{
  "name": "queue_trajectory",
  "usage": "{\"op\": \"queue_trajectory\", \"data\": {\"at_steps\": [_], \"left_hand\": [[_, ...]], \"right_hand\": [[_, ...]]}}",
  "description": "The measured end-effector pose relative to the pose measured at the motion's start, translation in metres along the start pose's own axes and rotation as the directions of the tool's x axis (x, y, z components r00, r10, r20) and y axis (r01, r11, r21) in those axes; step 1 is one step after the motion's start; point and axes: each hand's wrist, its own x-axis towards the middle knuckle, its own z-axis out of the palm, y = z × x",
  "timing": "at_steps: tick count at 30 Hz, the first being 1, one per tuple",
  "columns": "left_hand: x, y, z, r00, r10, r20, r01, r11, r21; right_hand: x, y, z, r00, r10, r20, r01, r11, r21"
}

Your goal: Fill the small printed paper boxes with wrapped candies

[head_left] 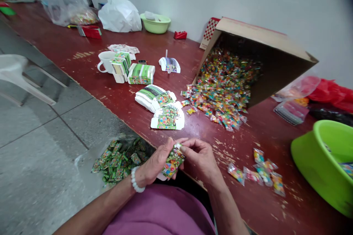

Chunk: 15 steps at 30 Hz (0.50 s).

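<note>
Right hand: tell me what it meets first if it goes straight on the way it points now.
The right hand would meet the printed card first. It already seems to touch the card, which the left hand holds too.

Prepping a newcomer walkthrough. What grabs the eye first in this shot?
A tipped cardboard carton at the back right of the red-brown table spills a heap of bright wrapped packets toward the middle. At the front, the left hand and right hand grip a printed green card. A lime-green basin sits at far right.
</note>
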Motion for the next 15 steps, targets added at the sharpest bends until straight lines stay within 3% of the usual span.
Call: {"op": "queue_trajectory", "data": {"at_steps": [3,6,10,12,15], "left_hand": [[-0.002,0.003,-0.003,1.0,0.013,-0.022,-0.011,0.996,0.088],[-0.004,0.005,-0.001,0.998,0.013,-0.056,-0.008,0.995,0.095],[-0.002,0.007,0.003,0.991,-0.028,-0.13,0.019,0.997,-0.069],[0.0,0.008,0.002,0.984,-0.057,-0.167,0.025,0.982,-0.188],[0.003,0.01,-0.002,0.983,-0.04,-0.179,-0.007,0.968,-0.25]], "right_hand": [[-0.002,-0.006,0.003,0.998,-0.066,0.013,0.067,0.996,-0.066],[-0.009,-0.014,0.007,0.978,-0.177,0.107,0.196,0.957,-0.213],[-0.018,-0.01,0.013,0.911,-0.377,0.17,0.412,0.791,-0.453],[-0.014,-0.003,0.01,0.905,-0.379,0.193,0.422,0.746,-0.515],[0.014,-0.001,-0.007,0.962,-0.258,0.091,0.263,0.778,-0.57]]}}
